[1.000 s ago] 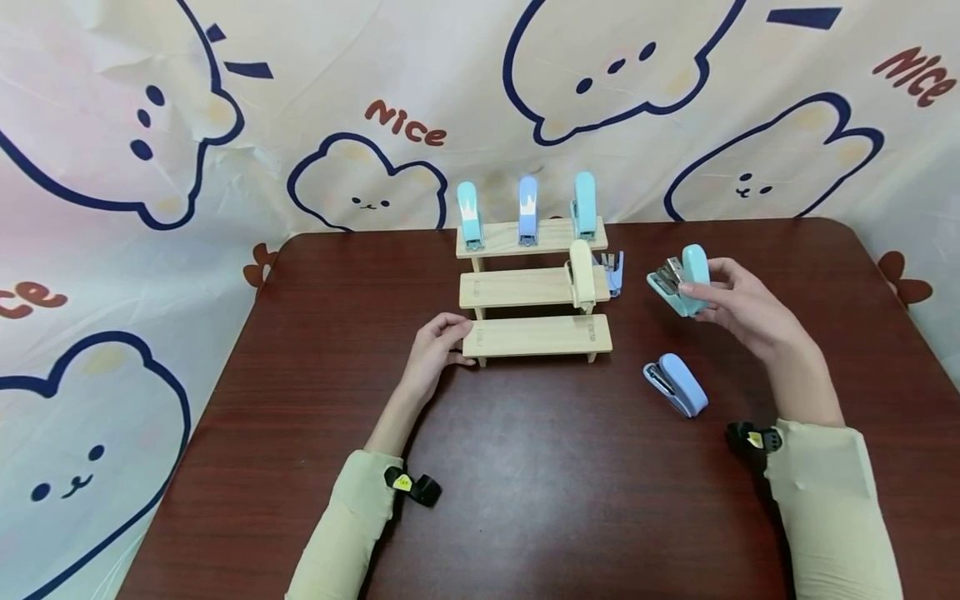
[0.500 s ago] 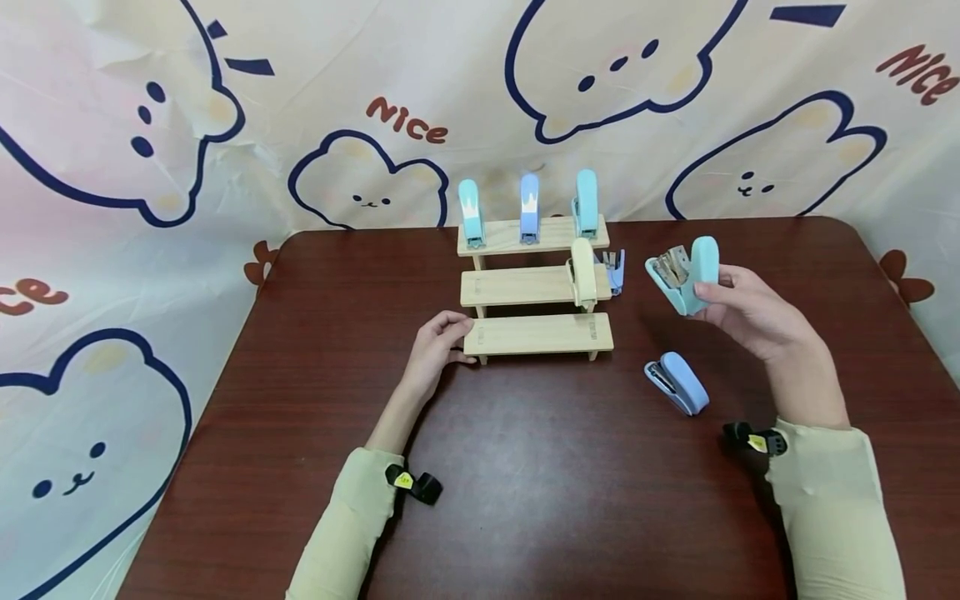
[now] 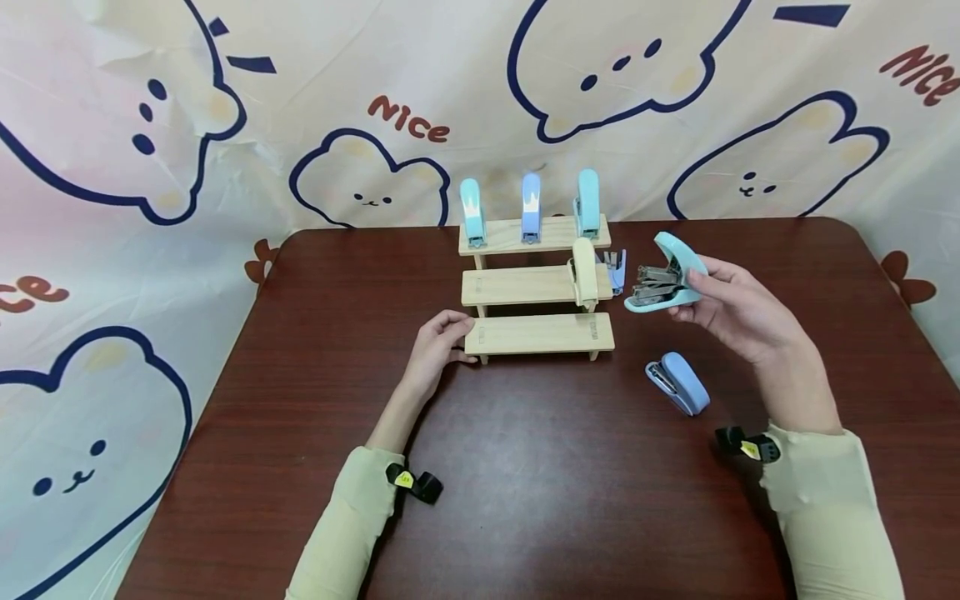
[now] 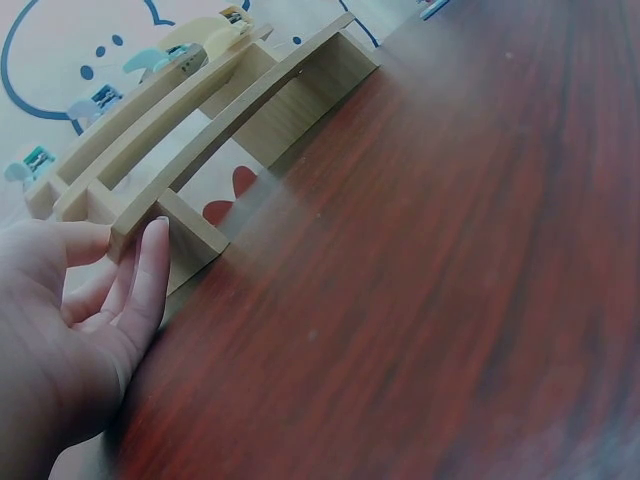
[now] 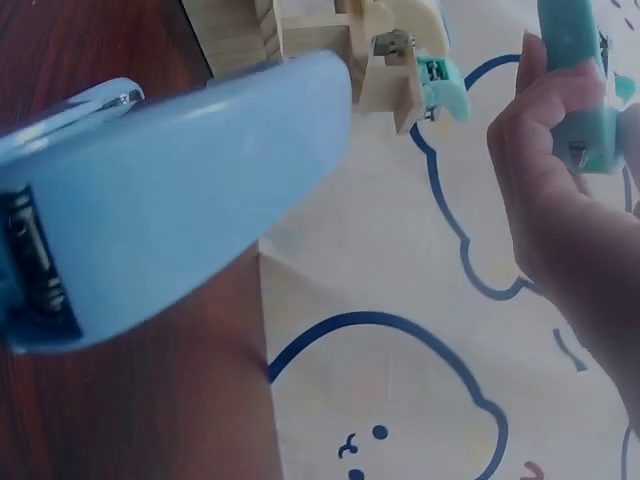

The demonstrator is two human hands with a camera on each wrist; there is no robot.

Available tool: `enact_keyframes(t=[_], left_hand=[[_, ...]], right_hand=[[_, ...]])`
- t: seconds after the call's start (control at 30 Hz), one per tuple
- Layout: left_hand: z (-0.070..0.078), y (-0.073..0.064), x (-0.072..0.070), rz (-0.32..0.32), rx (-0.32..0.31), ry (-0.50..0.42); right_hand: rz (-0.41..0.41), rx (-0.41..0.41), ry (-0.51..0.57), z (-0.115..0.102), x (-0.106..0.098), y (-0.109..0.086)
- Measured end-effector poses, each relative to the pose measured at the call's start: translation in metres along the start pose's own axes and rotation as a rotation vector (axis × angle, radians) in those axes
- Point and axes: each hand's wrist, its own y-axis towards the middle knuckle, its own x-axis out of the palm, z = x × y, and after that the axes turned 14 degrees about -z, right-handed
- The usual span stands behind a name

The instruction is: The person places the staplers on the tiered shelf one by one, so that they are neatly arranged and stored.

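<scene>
At the left end of the three-step wooden rack (image 3: 540,335), my left hand (image 3: 433,348) pinches the lowest shelf; the left wrist view shows the thumb at its end and fingers (image 4: 150,270) underneath. My right hand (image 3: 750,321) holds a light teal stapler (image 3: 686,260) in the air right of the rack, its metal magazine toward the rack and its handle spread wide from the base. On the table below lies a periwinkle-blue stapler (image 3: 678,383), looming large in the right wrist view. A cream stapler (image 3: 583,273) stands at the right of the middle shelf.
Along the top shelf stand a teal stapler (image 3: 472,215), a blue stapler (image 3: 531,210) and another teal stapler (image 3: 588,204). One more blue stapler (image 3: 617,272) shows beside the rack's right end, partly hidden. A printed cloth (image 3: 480,75) hangs behind the dark wooden table (image 3: 570,500).
The right hand has turned the teal stapler from upright and angled to nearly level, its front end now pointing left, and shifted it slightly left. The left hand stays on the rack.
</scene>
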Motion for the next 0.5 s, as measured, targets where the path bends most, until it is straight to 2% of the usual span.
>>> enact_keyframes(t=[0.13, 0.33, 0.4, 0.5], left_hand=[[0.0, 0.0, 0.0, 0.001, 0.002, 0.0], [0.002, -0.001, 0.0, 0.004, 0.01, 0.005], [0.001, -0.001, 0.0, 0.002, 0.013, 0.006], [0.0, -0.001, 0.0, -0.009, 0.009, 0.009]], right_hand=[[0.006, -0.022, 0.027, -0.001, 0.009, 0.003], [0.02, -0.048, 0.267, -0.003, 0.017, 0.008], [0.002, -0.061, 0.336, -0.002, 0.019, 0.009], [-0.073, -0.081, 0.407, -0.001, 0.023, 0.013]])
